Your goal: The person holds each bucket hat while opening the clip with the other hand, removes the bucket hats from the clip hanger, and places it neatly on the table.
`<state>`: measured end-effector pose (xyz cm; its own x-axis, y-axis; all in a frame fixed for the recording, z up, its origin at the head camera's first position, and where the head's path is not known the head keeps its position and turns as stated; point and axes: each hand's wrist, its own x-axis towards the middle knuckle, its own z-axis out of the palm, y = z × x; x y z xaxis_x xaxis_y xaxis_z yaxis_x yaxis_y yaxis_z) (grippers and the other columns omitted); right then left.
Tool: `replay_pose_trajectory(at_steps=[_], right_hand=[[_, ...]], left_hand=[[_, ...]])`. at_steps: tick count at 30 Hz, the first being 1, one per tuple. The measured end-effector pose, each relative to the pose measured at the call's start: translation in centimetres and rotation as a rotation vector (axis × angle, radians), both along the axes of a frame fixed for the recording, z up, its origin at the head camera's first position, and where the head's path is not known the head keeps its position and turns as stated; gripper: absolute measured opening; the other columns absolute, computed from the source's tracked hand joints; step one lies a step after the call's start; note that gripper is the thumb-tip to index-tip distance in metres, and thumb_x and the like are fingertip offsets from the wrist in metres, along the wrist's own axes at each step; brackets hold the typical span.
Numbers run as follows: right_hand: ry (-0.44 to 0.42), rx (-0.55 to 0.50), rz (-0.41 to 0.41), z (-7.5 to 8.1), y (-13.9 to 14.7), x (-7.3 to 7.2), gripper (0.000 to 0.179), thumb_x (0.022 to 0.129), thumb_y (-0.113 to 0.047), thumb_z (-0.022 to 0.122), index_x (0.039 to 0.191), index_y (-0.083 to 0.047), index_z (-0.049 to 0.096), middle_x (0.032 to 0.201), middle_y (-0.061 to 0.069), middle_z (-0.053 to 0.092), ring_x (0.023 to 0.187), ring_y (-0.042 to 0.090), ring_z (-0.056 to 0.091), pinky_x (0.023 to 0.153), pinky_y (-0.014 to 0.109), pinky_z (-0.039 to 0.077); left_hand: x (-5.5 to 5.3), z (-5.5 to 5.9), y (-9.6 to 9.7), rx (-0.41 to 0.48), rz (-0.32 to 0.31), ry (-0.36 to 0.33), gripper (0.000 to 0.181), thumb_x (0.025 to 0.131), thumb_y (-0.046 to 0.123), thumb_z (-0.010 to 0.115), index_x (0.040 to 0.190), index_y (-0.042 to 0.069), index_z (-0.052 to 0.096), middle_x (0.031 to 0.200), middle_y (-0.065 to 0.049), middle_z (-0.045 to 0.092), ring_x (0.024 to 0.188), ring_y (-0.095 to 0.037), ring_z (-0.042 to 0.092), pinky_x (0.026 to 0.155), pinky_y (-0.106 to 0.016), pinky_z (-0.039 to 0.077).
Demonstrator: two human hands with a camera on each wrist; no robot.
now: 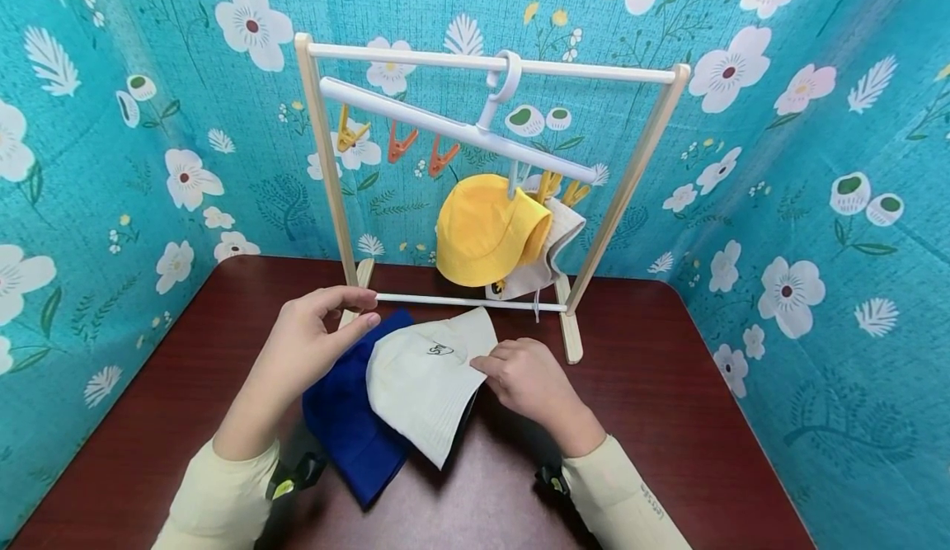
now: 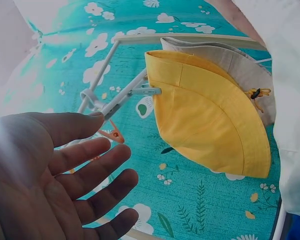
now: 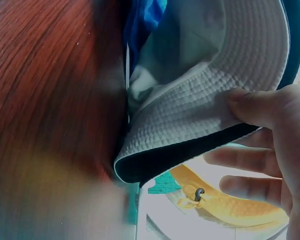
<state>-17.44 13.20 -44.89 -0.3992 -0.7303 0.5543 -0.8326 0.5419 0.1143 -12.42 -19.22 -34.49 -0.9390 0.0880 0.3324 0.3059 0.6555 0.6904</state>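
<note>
My right hand [image 1: 530, 377] pinches the brim of a white bucket hat [image 1: 419, 385] with a small dark print. In the right wrist view, the thumb lies on the stitched brim [image 3: 250, 55], and the hat's dark inner side shows along the folded edge. Under the white hat lies a dark blue hat [image 1: 349, 426], flat on the table. My left hand [image 1: 300, 348] hovers above the blue hat's far left side, fingers loosely spread and holding nothing. A yellow bucket hat [image 1: 475, 232] hangs from a clip on the hanger, overlapping a light grey hat [image 1: 560, 237].
A wooden rack [image 1: 330, 162] stands at the back of the dark red table [image 1: 668, 451]. Its top bar carries a white hanger [image 1: 416, 119], tilted down to the right. Free clips, one yellow [image 1: 349, 131] and two orange [image 1: 401, 143], hang on the left. Flowered cloth surrounds the table.
</note>
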Motion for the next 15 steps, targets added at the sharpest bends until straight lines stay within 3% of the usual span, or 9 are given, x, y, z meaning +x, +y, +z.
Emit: replay_pose_trajectory(at_steps=[15], right_hand=[[-0.031,0.065,0.005,-0.54,-0.18,-0.11,0.028,0.078,-0.005,0.077,0.099,-0.023,0.079,0.081,-0.008,0.075,0.074,0.010,0.069,0.067,0.030,0.054]], left_hand=[[-0.15,-0.15,-0.15,-0.002,-0.001,0.015,0.027,0.095,0.031,0.075,0.119,0.020,0.074,0.108,0.003,0.074,0.085,-0.015,0.057,0.070,-0.027,0.046]])
